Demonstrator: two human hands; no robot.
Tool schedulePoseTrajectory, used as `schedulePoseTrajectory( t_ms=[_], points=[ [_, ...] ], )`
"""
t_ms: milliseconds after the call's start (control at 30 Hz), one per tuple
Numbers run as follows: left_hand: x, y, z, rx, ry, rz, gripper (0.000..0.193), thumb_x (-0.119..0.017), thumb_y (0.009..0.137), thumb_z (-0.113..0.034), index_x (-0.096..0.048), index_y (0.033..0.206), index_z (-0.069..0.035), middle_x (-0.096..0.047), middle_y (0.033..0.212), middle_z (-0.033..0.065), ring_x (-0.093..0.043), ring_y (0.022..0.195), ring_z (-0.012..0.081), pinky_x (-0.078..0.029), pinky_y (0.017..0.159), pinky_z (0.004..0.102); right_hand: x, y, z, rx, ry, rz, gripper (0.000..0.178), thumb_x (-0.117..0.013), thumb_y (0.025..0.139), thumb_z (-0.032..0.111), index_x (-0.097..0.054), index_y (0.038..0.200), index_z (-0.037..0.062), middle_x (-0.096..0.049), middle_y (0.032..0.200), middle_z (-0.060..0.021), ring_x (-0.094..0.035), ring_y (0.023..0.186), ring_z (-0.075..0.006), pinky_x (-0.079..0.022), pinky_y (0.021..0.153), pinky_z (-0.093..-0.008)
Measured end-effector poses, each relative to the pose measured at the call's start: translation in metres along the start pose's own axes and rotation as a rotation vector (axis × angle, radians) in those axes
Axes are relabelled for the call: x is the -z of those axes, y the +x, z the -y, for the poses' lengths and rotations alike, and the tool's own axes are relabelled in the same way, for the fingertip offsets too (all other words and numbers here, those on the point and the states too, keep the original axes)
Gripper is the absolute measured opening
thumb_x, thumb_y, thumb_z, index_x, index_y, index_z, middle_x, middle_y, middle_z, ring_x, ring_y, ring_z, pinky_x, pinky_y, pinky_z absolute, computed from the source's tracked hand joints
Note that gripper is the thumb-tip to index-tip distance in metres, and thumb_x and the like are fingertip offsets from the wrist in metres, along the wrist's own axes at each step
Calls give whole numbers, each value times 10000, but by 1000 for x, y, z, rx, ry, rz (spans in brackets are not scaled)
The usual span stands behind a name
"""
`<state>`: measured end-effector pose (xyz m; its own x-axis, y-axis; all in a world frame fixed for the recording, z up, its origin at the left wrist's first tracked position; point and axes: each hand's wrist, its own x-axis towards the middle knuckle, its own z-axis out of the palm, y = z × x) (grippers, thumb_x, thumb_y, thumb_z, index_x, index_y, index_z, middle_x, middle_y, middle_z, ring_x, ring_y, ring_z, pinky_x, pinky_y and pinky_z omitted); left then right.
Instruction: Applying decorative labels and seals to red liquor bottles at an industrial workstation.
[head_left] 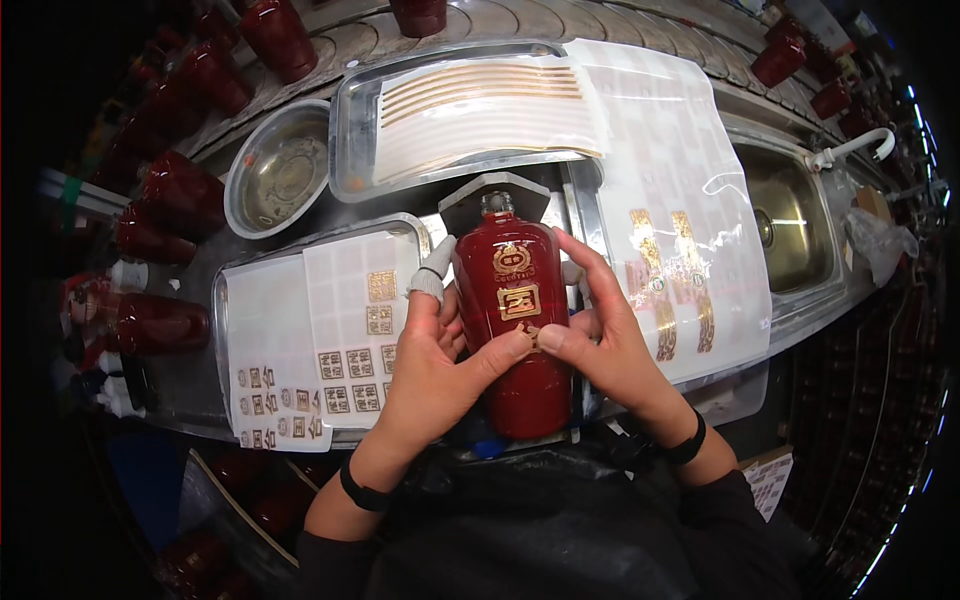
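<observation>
A glossy dark red bottle (527,395) lies tilted in front of me, its clear glass neck (496,203) pointing away. My left hand (425,380) wraps its left side, with pale finger cots (430,270) on at least the index finger. Along the right side, my right hand (615,350) grips it too. Both thumb tips meet on the front at a small gold decal (526,329), which they partly cover. Above it sit a square gold decal (518,301) and a round gold emblem (513,260). Behind the neck is a grey angled rest (462,212).
Decal sheets lie on a left tray (222,300), a far tray (340,130) and a large white sheet (735,250) at right. A metal bowl (240,215) stands far left, a sink (820,260) far right. Red bottles (165,325) line the left; a slatted conveyor (540,22) runs behind.
</observation>
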<state>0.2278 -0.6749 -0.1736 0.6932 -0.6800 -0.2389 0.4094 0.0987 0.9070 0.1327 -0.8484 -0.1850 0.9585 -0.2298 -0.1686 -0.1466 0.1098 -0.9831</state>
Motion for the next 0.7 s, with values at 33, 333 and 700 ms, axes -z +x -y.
schedulePoseTrajectory(
  t_ms=[33,333,700],
  points=[
    [1,0,1,-1,-1,0,947,-752,845,-100,-92,1517,-3,-395,1441,236,-485,1288,264,-415,1066,370,-1,-1,0,0,-1,0,833,-719,850,122,-238,1529,88,-422,1419,-153,-453,610,21,-387,526,-144],
    [2,1,2,13,28,14,999,-778,825,-121,-71,1519,2,-353,1467,252,-448,1323,271,-394,1083,377,0,0,-1,-1,12,-13,865,-747,823,121,-245,1527,91,-426,1415,-147,-420,604,27,-353,494,-145],
    [2,4,5,-26,70,-42,885,-738,869,-146,-142,1499,34,-425,1414,249,-497,1273,256,-422,1051,352,-13,5,12,-6,81,-70,742,-688,866,94,-269,1479,68,-429,1360,-170,-646,917,-134,-537,683,-211]
  ],
)
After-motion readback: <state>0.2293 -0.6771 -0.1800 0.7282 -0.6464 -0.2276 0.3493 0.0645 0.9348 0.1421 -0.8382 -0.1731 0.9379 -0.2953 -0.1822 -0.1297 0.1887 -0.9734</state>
